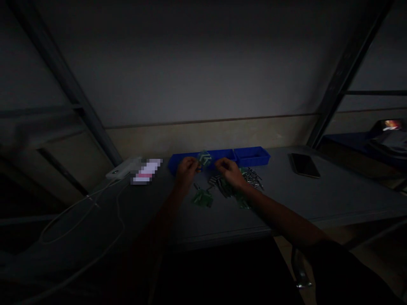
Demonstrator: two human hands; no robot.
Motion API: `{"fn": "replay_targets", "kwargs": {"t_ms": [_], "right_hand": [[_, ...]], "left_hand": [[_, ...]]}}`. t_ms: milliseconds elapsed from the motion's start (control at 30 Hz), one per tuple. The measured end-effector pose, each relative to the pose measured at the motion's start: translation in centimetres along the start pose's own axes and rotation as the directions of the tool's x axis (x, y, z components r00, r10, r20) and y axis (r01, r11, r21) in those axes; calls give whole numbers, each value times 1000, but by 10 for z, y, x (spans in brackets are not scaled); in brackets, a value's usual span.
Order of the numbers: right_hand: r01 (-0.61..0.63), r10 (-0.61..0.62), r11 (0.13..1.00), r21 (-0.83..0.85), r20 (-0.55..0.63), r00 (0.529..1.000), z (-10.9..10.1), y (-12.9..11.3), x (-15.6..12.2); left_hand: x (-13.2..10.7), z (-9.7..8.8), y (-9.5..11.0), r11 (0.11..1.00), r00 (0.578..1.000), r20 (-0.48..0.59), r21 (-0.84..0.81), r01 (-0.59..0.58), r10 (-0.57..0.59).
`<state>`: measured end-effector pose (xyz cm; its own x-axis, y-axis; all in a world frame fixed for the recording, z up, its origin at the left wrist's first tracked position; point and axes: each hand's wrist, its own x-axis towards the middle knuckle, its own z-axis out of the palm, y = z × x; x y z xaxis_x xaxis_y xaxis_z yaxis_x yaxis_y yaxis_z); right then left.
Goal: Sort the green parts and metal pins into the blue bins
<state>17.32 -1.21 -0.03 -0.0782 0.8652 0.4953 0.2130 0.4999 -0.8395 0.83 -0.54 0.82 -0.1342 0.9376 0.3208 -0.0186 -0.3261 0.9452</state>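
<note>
A: What lies nearest on the flat grey bench?

B: A small green see-through bag, lying flat. Another green bag lies to its right, partly behind the person's right arm.

A: And just past those?

B: A messy heap of thin, shiny metal pins. The right arm and hand cover some of it.

A: Where are the hands?

B: Up over the bench. The left hand has its fingers clamped on the side of a little clear plastic bag with short, pale sticks in it. That bag hangs between the two hands.

A: And the right hand?

B: Near the bag, with thumb and first finger bent close. It is too dark to tell if they pinch anything.

A: What is farther back?

B: A long blue plastic bin, with a shorter blue plastic bin right beside it. Behind them stands a pale wall.
</note>
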Motion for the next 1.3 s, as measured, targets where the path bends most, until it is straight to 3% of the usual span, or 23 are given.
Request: {"fn": "replay_targets", "kwargs": {"t_ms": [100, 167, 300, 367, 533, 700, 800, 900, 1033, 1133, 1233, 1300], "right_hand": [[-215, 194, 945, 246, 107, 975, 4, -6, -2], [-295, 252, 889, 349, 165, 954, 6, -11, -3], [-358, 274, 784, 507, 234, 933, 7, -15, -4], [-326, 269, 782, 530, 185, 945, 7, -13, -3], [-140, 158, 916, 376, -19, 987, 8, -4, -2], [-6, 28, 989, 145, -154, 988, 3, -1, -2], [92, -97, 995, -36, -150, 984, -1, -2, -3], [225, -234, 960, -167, -41, 971, -3, -4, -4], [363, -349, 900, -242, 101, 932, -2, -6, -7], [349, -328, 887, -302, 118, 937, 0, -4, -8], [300, -293, 892, -337, 73, 953, 2, -3, -7], [283, -280, 895, -345, 60, 958, 2, -1, -6]], "left_hand": [[-5, 7, -3, 999, 999, 42, -39, 8, -6], [-7, 11, -5, 999, 997, 78, -51, 14, -10], [-9, 14, -6, 1000, 993, 114, -28, -7, 10], [-9, 14, -5, 1000, 992, 125, -10, -20, 21], [-11, 17, -1, 999, 992, 121, -25, 44, -40], [-10, 12, -1, 967, 954, 159, 22, 254, -254], [-8, 10, 1, 928, 891, 263, 71, 365, -370], [-7, 9, 2, 915, 854, 335, 74, 397, -398], [-8, 10, 0, 958, 904, 323, 36, 285, -281], [-4, 7, -4, 979, 941, 269, 43, 201, -205], [8, -7, -5, 992, 989, 76, 9, 125, -125], [18, -23, -4, 996, 995, -68, -38, 76, -78]]}}
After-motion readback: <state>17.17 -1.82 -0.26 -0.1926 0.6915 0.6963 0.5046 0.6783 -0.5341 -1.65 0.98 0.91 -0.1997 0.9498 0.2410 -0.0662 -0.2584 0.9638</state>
